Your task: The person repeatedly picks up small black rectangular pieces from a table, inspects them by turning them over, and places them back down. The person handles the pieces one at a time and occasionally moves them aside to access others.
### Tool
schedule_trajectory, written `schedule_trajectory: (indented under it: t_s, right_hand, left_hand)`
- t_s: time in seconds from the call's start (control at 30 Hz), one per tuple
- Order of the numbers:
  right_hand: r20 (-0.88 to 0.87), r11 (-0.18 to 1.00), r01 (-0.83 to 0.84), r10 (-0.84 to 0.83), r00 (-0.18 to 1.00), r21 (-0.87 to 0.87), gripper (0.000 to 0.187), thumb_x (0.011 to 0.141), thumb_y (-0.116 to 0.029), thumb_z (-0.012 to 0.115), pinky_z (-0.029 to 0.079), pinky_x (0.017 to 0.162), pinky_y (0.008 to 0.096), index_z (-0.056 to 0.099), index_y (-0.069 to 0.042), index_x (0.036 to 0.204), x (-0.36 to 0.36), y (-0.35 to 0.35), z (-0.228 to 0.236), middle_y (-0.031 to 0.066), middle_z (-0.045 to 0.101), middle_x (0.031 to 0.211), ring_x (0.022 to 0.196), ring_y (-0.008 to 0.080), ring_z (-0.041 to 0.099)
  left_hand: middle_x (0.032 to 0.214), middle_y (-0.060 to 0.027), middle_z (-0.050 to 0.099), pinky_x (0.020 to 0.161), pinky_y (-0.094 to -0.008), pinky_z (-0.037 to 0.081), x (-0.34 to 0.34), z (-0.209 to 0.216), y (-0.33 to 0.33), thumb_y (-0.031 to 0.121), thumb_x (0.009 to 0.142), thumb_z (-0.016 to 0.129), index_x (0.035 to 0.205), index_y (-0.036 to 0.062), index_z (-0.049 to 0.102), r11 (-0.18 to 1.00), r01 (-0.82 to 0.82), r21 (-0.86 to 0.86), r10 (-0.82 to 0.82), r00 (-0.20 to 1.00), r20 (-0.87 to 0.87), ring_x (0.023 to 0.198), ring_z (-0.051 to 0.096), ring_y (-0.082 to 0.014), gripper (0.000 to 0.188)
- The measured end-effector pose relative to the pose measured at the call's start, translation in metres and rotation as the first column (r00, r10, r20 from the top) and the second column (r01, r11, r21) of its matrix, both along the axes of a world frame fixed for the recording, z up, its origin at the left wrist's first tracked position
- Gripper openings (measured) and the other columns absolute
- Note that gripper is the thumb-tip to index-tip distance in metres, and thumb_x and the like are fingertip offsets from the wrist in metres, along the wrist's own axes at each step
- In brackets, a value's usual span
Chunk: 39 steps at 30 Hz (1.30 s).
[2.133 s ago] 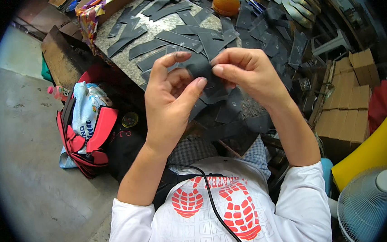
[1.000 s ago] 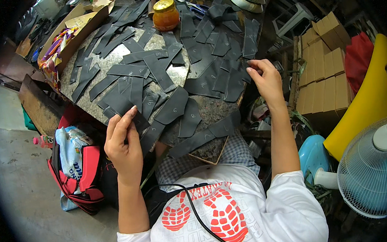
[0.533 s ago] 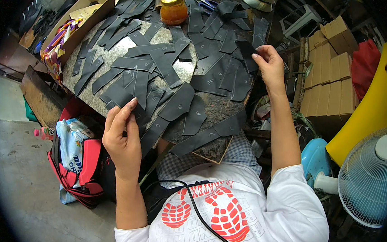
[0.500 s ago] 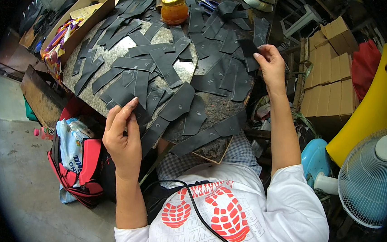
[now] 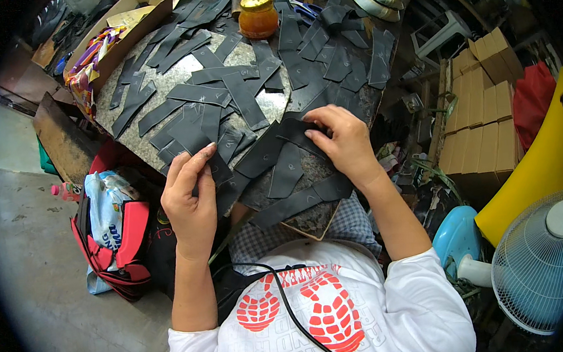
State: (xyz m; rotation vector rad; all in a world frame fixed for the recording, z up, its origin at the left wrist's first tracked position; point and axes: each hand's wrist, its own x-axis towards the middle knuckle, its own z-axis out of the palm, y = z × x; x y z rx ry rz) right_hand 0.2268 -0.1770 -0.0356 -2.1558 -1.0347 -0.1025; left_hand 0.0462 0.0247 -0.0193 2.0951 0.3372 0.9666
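Note:
Many flat black leather-like cut pieces (image 5: 244, 99) with pale marks lie scattered and overlapping over the worktable. Pinched between the thumb and fingers of my right hand (image 5: 344, 138) is a dark black piece (image 5: 296, 127), low over the near middle of the pile. My left hand (image 5: 190, 193) is curled at the pile's near left, its thumb and fingertips closed on the edge of another black piece (image 5: 221, 171). The fingers partly hide that edge. Between the hands lie a rounded piece (image 5: 260, 154) and a narrower one (image 5: 286, 171).
An orange jar with a yellow lid (image 5: 258, 15) stands at the back, beside blue-handled scissors (image 5: 308, 10). An open carton (image 5: 122, 39) is at the far left. Stacked brown boxes (image 5: 481, 104) and a fan (image 5: 539, 261) stand right; a red bag (image 5: 131, 244) sits left.
My right hand has come left and nearer from the pile's right side, bringing its black piece with it. My left hand has shifted slightly right.

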Motion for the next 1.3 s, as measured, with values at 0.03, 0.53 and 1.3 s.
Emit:
schedule_trajectory:
  t_s: [0.03,0.53,1.3]
  right_hand:
    - [0.055,0.999,0.036,-0.035,0.998,-0.021,0.028,0.078,-0.010,0.076,0.052,0.074,0.0351,0.068,-0.007,0.104,-0.002,0.001,0.000,0.0081,0.065,0.092,0.085,0.0242,0.065]
    - [-0.033,0.907,0.373,-0.387,0.922,-0.194,0.042,0.079,-0.025,0.079,0.051,0.080,0.0403,0.067,-0.006,0.115,0.016,-0.062,0.000,0.0094,0.059,0.109,0.096,0.0309,0.064]
    - [0.236,0.891,0.395,-0.344,0.909,-0.224,0.032,0.087,-0.037,0.069,0.054,0.087,0.0442,0.075,-0.011,0.104,0.139,0.080,0.017,0.0112,0.070,0.105,0.106,0.0313,0.065]
  left_hand:
    - [0.093,-0.0099,0.063,0.071,-0.0248,0.048,-0.001,0.000,0.000,-0.012,0.086,0.062,0.111,-0.0012,0.072,0.999,0.004,-0.033,-0.003,1.000,0.005,0.079,0.060,-0.0157,0.029]
    - [0.098,-0.0094,0.065,0.075,-0.0260,0.048,0.002,-0.009,0.023,-0.010,0.087,0.060,0.110,-0.0004,0.071,0.998,-0.059,0.011,0.058,0.998,0.038,0.084,0.061,-0.0173,0.027]
    - [0.104,-0.0141,0.066,0.088,-0.0319,0.049,0.033,-0.024,0.044,-0.004,0.090,0.059,0.115,0.0024,0.070,0.956,-0.160,0.246,0.159,0.987,0.026,0.099,0.064,-0.0269,0.028]
